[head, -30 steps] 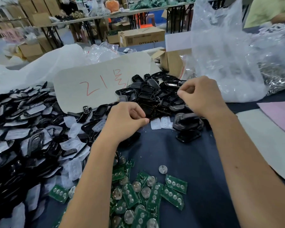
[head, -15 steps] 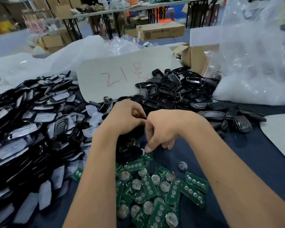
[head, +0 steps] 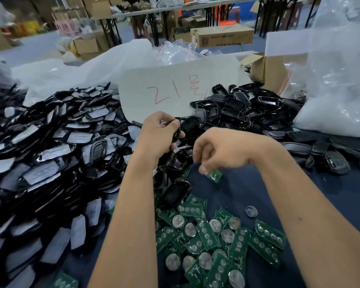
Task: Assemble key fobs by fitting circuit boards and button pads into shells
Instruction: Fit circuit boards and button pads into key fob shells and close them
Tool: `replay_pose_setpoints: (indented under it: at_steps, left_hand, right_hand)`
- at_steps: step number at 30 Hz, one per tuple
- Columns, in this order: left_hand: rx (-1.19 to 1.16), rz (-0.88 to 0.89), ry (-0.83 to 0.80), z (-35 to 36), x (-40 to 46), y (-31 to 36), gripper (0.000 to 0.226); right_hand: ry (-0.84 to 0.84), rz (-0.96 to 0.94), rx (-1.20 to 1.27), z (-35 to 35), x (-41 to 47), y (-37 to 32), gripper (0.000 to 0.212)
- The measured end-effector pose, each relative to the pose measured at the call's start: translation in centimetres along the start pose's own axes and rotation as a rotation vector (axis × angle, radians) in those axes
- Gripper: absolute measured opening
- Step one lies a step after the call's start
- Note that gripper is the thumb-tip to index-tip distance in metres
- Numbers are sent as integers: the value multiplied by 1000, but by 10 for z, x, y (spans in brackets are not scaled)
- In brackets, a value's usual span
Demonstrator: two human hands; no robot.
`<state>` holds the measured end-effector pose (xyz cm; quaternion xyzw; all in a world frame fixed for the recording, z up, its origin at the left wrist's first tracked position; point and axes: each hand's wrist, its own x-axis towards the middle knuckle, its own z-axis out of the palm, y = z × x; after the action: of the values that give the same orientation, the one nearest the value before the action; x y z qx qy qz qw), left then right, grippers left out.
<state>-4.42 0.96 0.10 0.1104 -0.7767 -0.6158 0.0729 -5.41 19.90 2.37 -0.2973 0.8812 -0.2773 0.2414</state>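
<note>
Left hand (head: 157, 138) grips shell (head: 177, 129); right hand (head: 220, 151) pinches circuit board (head: 214, 175).

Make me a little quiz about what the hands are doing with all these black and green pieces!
1. True or false: the right hand pinches a green circuit board.
2. What does the left hand hold: (a) a black shell, (b) a coin battery, (c) nothing?
3. Fill in: the loose coin battery lies on the dark ____ table cover.

Key: 1 true; 2 a; 3 blue.
</note>
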Motion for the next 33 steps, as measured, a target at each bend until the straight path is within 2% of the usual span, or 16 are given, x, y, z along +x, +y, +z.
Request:
replay_pose_setpoints:
  at_steps: [2, 6, 10, 12, 14, 17, 19, 22, 25, 29, 33]
  left_hand:
    - [-47, -28, -36, 1, -1, 2, 3]
    - [-188, -66, -169, 4, -5, 4, 28]
    - [-155, -22, -211, 6, -9, 4, 40]
    - [-160, -39, -194, 7, -10, 4, 37]
    - [-168, -58, -171, 9, -10, 3, 30]
    - [-160, -50, -147, 12, -9, 1, 26]
    - [-165, -18, -130, 14, -9, 0, 25]
    - [-182, 25, -112, 16, -9, 0, 23]
    - [-186, 25, -94, 19, -8, 0, 20]
    - [-201, 0, -122, 20, -8, -1, 31]
    - [-212, 2, -137, 21, -9, 0, 33]
  right_hand:
    - [172, -36, 231, 4, 3, 13, 6]
    - [424, 12, 509, 12, 6, 35, 9]
    - [662, -24, 852, 16, 12, 41, 10]
    - [733, -93, 987, 16, 13, 42, 14]
    - [729, -174, 1056, 15, 12, 41, 6]
    - [739, -244, 1086, 14, 13, 40, 11]
    - [786, -238, 1036, 15, 14, 41, 8]
    - [832, -207, 980, 17, 17, 40, 14]
    - [875, -193, 944, 20, 20, 39, 6]
    - [967, -166, 875, 25, 23, 39, 10]
    - [1003, -155, 810, 27, 24, 36, 12]
